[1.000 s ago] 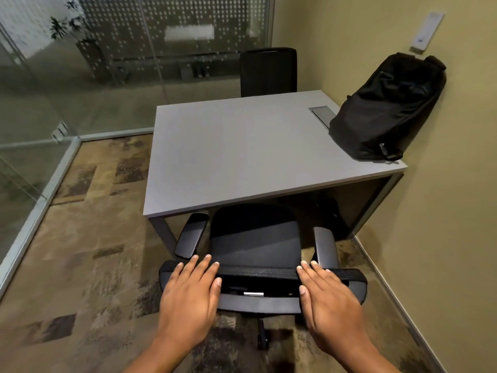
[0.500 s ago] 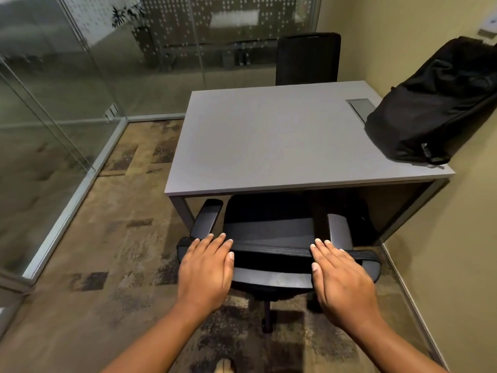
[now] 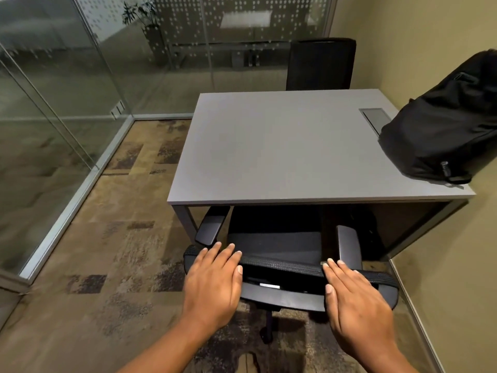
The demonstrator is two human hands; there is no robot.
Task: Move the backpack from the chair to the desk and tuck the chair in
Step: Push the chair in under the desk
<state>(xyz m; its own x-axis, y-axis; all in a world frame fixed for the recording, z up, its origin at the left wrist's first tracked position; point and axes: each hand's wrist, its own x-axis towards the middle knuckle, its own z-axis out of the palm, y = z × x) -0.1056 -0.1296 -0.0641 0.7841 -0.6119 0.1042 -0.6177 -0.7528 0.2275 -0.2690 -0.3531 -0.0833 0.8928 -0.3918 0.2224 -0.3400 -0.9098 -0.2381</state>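
The black backpack [image 3: 446,125] stands on the right side of the grey desk [image 3: 282,146], leaning against the wall. The black office chair [image 3: 277,246] sits at the desk's near edge, with the front of its seat and its armrests partly under the desktop. My left hand [image 3: 212,284] lies flat on the left end of the chair's backrest top. My right hand [image 3: 357,300] lies flat on the right end. The fingers of both hands are stretched out, not curled around the backrest.
A second black chair [image 3: 320,65] stands at the desk's far side. Glass walls [image 3: 80,103] close off the left and back, and a beige wall [image 3: 443,265] runs along the right. A cable hatch [image 3: 375,118] is set into the desktop beside the backpack. Carpet floor lies to the left.
The chair has slid a little further under the desk with both hands on its backrest. My view has swung left, so the desk and backpack sit further right in frame.
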